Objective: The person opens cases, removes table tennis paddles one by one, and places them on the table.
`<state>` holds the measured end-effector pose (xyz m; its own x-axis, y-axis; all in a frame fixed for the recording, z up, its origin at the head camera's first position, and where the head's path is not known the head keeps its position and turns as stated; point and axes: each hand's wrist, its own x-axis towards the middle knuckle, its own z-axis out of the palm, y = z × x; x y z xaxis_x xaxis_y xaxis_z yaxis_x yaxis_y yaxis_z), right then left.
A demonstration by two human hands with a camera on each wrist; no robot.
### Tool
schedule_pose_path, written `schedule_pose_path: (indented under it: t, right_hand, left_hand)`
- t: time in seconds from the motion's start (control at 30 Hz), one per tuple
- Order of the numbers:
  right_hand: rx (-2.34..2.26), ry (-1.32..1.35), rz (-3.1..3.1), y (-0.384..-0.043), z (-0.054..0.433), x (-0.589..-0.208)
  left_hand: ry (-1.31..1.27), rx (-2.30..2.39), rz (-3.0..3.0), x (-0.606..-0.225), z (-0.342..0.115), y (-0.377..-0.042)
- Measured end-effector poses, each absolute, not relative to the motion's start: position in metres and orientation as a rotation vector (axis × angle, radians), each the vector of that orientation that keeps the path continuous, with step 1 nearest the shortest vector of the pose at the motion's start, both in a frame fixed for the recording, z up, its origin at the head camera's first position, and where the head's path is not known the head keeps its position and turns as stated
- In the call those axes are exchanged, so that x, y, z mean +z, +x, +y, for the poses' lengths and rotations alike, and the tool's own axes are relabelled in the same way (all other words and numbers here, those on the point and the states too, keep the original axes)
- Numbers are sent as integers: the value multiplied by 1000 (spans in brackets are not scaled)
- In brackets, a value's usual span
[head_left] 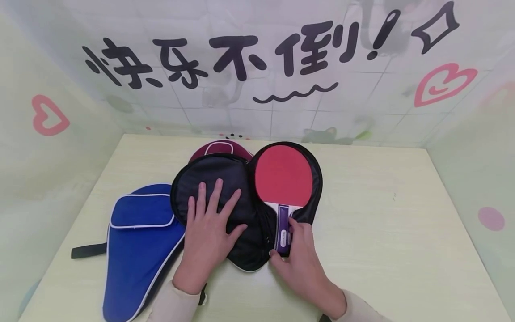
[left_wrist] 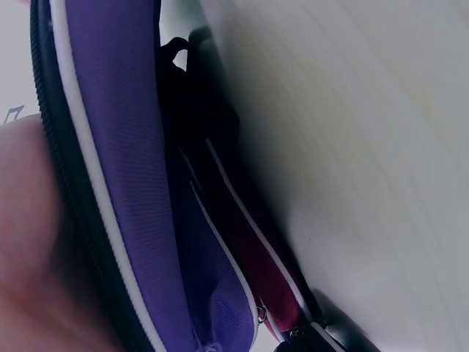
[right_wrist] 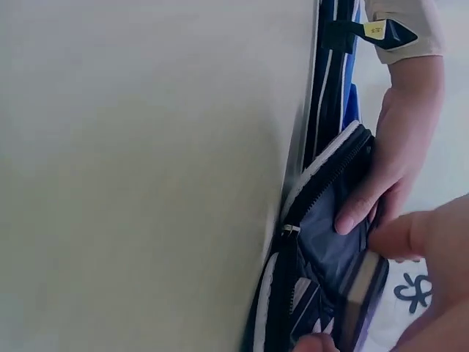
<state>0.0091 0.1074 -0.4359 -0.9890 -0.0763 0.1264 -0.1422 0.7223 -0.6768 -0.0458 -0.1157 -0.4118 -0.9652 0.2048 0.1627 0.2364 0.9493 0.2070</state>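
A table tennis paddle point(head_left: 284, 175) with red rubber and a purple-faced handle point(right_wrist: 359, 286) lies in the right half of an unzipped, black-lined paddle case point(head_left: 187, 179). My right hand point(head_left: 301, 264) pinches the handle near its lower end, thumb and fingers at its sides. Spread flat, my left hand point(head_left: 207, 239) presses on the lining of the case's opened left half. The right wrist view shows the zipper point(right_wrist: 337, 180) along that half's edge, and a striped piece point(right_wrist: 304, 297) beside the handle inside the case.
A blue paddle case point(head_left: 137, 250) with white piping lies at the left, partly under the opened case, its black strap point(head_left: 88, 251) sticking out. Behind the opened case, a maroon case point(head_left: 200, 152) peeks out. Printed walls point(head_left: 225, 107) border the pale table point(head_left: 402, 232).
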Motion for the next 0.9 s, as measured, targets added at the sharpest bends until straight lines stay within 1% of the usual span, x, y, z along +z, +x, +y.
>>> schedule_pose_path:
  t: [0.17, 0.27, 0.37, 0.57, 0.7, 0.8, 0.9]
  right_hand:
    - [1654, -92, -2751, 10, 118, -430]
    - [1811, -244, -2647, 7, 127, -426]
    - [1810, -299, -2558, 4, 136, -423]
    - [1836, -319, -2403, 2, 153, -417]
    - [1798, -420, -2335, 0, 170, -411]
    - [1676, -512, -2326, -4, 195, -406]
    - [1569, -664, -2347, -12, 231, -401]
  left_hand:
    - [-330, -334, -2968, -412, -116, -46]
    - [-325, -339, -2972, -412, -116, -46]
    - [-322, -341, -2979, -412, -116, -46]
    - [-322, -338, -2982, -412, -115, -46]
    - [-327, -336, -2981, -412, -115, -47]
    - [-331, -342, -2978, -412, -114, -47]
    - [-339, -356, -2962, -412, -113, -48]
